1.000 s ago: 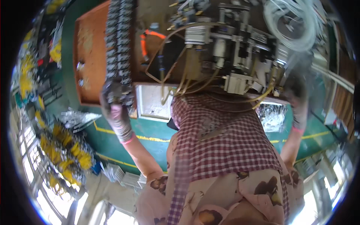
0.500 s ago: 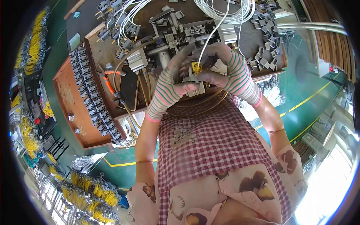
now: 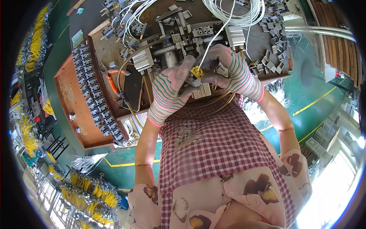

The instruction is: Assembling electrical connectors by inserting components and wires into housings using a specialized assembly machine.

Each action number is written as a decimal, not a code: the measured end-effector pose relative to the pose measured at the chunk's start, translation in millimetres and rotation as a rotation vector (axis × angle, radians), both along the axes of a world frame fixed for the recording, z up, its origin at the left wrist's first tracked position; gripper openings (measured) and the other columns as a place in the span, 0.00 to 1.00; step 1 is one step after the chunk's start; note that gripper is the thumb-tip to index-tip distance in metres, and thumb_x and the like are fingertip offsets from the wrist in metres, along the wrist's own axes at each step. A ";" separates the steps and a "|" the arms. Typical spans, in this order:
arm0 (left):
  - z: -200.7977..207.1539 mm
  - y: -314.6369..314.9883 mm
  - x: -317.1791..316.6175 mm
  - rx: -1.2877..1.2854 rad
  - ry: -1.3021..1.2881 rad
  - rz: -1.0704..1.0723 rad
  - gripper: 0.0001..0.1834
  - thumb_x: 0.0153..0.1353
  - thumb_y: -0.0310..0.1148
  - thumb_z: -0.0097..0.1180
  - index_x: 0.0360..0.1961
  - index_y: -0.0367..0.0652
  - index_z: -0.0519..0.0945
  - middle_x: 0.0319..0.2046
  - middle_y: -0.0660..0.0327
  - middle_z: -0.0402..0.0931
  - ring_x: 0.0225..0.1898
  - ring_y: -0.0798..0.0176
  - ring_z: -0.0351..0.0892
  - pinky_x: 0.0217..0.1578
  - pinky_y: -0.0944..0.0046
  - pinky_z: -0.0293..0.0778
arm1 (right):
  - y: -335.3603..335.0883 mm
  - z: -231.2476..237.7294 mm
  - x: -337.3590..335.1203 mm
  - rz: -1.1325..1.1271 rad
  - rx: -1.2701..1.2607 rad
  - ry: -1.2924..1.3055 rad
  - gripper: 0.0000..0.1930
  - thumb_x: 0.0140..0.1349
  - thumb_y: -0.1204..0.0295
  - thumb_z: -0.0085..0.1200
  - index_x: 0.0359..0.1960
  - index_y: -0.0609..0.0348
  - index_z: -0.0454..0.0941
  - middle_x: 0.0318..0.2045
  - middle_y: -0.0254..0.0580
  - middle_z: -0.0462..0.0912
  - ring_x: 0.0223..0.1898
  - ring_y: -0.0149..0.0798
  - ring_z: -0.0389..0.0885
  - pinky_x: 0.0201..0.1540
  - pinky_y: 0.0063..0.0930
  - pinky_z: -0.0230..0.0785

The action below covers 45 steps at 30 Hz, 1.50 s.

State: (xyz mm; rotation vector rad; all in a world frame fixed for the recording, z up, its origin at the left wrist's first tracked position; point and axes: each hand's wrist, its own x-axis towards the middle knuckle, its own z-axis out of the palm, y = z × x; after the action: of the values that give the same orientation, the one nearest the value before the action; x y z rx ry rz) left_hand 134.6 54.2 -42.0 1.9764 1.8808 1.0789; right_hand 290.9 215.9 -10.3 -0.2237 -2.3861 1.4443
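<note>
Both of my hands wear grey-palmed gloves with green and pink stripes and meet in front of the metal fixture (image 3: 177, 42). My right hand (image 3: 233, 74) is closed, thumb and fingers pinching a small yellow piece (image 3: 196, 71) whose exact kind I cannot make out. A white cable (image 3: 214, 38) rises from that piece toward the back. My left hand (image 3: 170, 89) is curled with its fingertips close to the yellow piece. Whatever lies between its thumb and fingers is mostly hidden. Just below the fingertips sits a ridged silver metal block (image 3: 202, 91).
Left of the fixture lie orange-handled pliers (image 3: 113, 82). A reddish-brown tray (image 3: 66, 103) borders rows of small metal parts (image 3: 91, 89). Coiled white cable (image 3: 248, 13) is at the back, with loose metal pieces (image 3: 272, 57) at the right. Brown hoses (image 3: 129, 57) curve around the fixture.
My left hand has closed, its thumb and fingers drawing in toward the yellow piece. The yellow piece has shifted slightly left and down with my right hand, still held in it.
</note>
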 end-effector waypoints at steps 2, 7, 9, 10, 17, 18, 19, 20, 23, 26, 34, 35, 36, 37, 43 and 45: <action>-5.3 2.8 12.0 0.095 -0.453 0.095 0.42 0.44 0.32 0.72 0.63 0.42 0.69 0.47 0.53 0.80 0.37 0.54 0.82 0.36 0.62 0.77 | -0.3 -0.7 -4.6 -0.014 0.013 0.009 0.23 0.50 0.73 0.70 0.48 0.57 0.74 0.37 0.37 0.75 0.34 0.34 0.77 0.36 0.27 0.70; -21.7 -6.6 28.8 0.019 -0.814 0.219 0.32 0.50 0.39 0.73 0.55 0.39 0.76 0.43 0.58 0.81 0.37 0.68 0.80 0.37 0.66 0.77 | 6.8 -3.2 -9.7 0.061 -0.195 -0.112 0.29 0.45 0.71 0.73 0.50 0.56 0.73 0.40 0.39 0.74 0.39 0.36 0.75 0.42 0.29 0.70; -7.4 -3.7 26.0 -0.184 -1.085 0.327 0.29 0.53 0.39 0.71 0.53 0.39 0.78 0.41 0.62 0.80 0.37 0.69 0.79 0.37 0.67 0.76 | 8.8 -2.7 -10.6 0.049 0.051 -0.059 0.39 0.34 0.61 0.75 0.51 0.60 0.71 0.44 0.44 0.73 0.44 0.45 0.73 0.48 0.36 0.67; -15.8 1.4 27.1 -0.117 -1.108 0.320 0.28 0.54 0.40 0.71 0.53 0.39 0.78 0.40 0.65 0.80 0.37 0.73 0.76 0.34 0.70 0.75 | 10.5 -2.4 -13.4 0.049 0.176 -0.027 0.45 0.29 0.56 0.77 0.52 0.61 0.70 0.46 0.46 0.73 0.47 0.50 0.72 0.51 0.40 0.65; -3.7 23.7 14.5 -0.276 -1.195 0.384 0.28 0.54 0.42 0.71 0.52 0.36 0.78 0.40 0.64 0.80 0.40 0.72 0.73 0.45 0.67 0.71 | 22.2 -17.1 -32.9 -0.024 0.435 -0.106 0.43 0.28 0.51 0.74 0.49 0.60 0.74 0.47 0.47 0.73 0.50 0.53 0.71 0.55 0.44 0.63; -12.9 25.2 8.3 -0.285 -1.018 0.365 0.28 0.55 0.43 0.69 0.53 0.38 0.77 0.42 0.59 0.79 0.39 0.67 0.77 0.44 0.64 0.73 | 23.7 -21.0 -35.2 -0.031 0.455 -0.123 0.41 0.29 0.51 0.74 0.48 0.57 0.74 0.46 0.46 0.73 0.51 0.52 0.71 0.56 0.43 0.62; -10.8 26.4 4.4 -0.282 -1.020 0.367 0.28 0.55 0.43 0.69 0.53 0.38 0.77 0.42 0.59 0.79 0.39 0.67 0.77 0.44 0.64 0.73 | 26.1 -19.6 -36.3 -0.028 0.457 -0.122 0.41 0.29 0.51 0.74 0.48 0.57 0.74 0.46 0.46 0.73 0.51 0.52 0.71 0.56 0.43 0.62; -6.2 26.9 1.3 -0.244 -0.677 0.385 0.28 0.55 0.43 0.68 0.53 0.40 0.77 0.44 0.56 0.78 0.39 0.61 0.78 0.44 0.62 0.74 | 27.2 -17.0 -36.6 -0.028 0.520 -0.161 0.41 0.29 0.51 0.74 0.48 0.55 0.75 0.47 0.45 0.73 0.51 0.52 0.71 0.57 0.44 0.61; 21.9 23.0 -4.5 -0.271 -0.331 0.483 0.26 0.55 0.43 0.64 0.53 0.45 0.75 0.50 0.48 0.72 0.41 0.48 0.77 0.45 0.56 0.74 | 29.9 -16.3 -34.9 -0.071 0.610 -0.203 0.38 0.30 0.53 0.73 0.49 0.51 0.75 0.49 0.45 0.72 0.53 0.52 0.70 0.59 0.47 0.59; 30.5 18.6 -7.5 -0.349 0.052 0.161 0.27 0.53 0.31 0.61 0.56 0.45 0.74 0.47 0.55 0.72 0.45 0.50 0.75 0.46 0.53 0.72 | 29.3 -37.1 -46.3 -0.064 0.566 -0.272 0.38 0.29 0.60 0.74 0.50 0.51 0.75 0.51 0.46 0.70 0.55 0.55 0.67 0.60 0.48 0.59; -18.7 28.2 -36.2 -0.282 0.338 -0.069 0.27 0.55 0.34 0.57 0.58 0.47 0.72 0.34 0.61 0.70 0.38 0.58 0.73 0.39 0.58 0.71 | 22.3 -41.6 -46.5 -0.246 0.330 -0.304 0.40 0.31 0.67 0.75 0.51 0.58 0.71 0.49 0.49 0.71 0.50 0.55 0.72 0.50 0.42 0.69; -17.2 28.2 -36.1 -0.324 0.304 -0.081 0.27 0.55 0.33 0.57 0.59 0.48 0.71 0.35 0.59 0.70 0.39 0.56 0.73 0.40 0.56 0.70 | 21.7 -40.1 -46.1 -0.250 0.328 -0.309 0.40 0.31 0.67 0.75 0.51 0.58 0.71 0.49 0.49 0.71 0.50 0.55 0.72 0.50 0.42 0.69; -16.2 28.2 -36.1 -0.367 0.270 -0.092 0.28 0.54 0.31 0.57 0.59 0.48 0.70 0.36 0.58 0.70 0.40 0.53 0.73 0.40 0.54 0.70 | 21.3 -37.5 -46.0 -0.255 0.285 -0.265 0.37 0.33 0.66 0.74 0.49 0.57 0.71 0.47 0.49 0.71 0.50 0.56 0.72 0.54 0.44 0.66; -16.2 28.5 -36.9 -0.366 0.269 -0.095 0.28 0.54 0.31 0.57 0.59 0.48 0.70 0.36 0.58 0.70 0.40 0.53 0.73 0.40 0.54 0.70 | 21.4 -36.3 -46.0 -0.258 0.243 -0.219 0.35 0.35 0.65 0.73 0.48 0.56 0.70 0.45 0.50 0.72 0.51 0.56 0.72 0.57 0.46 0.64; -7.7 28.4 -35.9 -0.382 0.290 -0.072 0.25 0.55 0.31 0.57 0.56 0.46 0.73 0.38 0.57 0.73 0.42 0.52 0.73 0.43 0.53 0.70 | 24.2 -43.0 -46.3 -0.219 0.282 -0.070 0.35 0.34 0.70 0.75 0.47 0.56 0.69 0.41 0.45 0.73 0.43 0.51 0.75 0.47 0.40 0.69; 2.6 29.2 -42.5 -0.278 0.029 -0.067 0.18 0.59 0.30 0.55 0.52 0.43 0.77 0.40 0.55 0.76 0.44 0.52 0.75 0.47 0.55 0.72 | 26.1 -31.5 -40.3 -0.200 0.370 -0.083 0.29 0.40 0.72 0.73 0.46 0.57 0.71 0.40 0.43 0.76 0.42 0.46 0.77 0.46 0.36 0.70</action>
State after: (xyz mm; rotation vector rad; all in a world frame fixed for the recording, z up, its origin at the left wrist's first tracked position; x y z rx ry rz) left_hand 92.1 83.4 -39.5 1.8890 1.8494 0.7285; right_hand 250.6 242.0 -41.8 -0.4202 -2.5576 0.9025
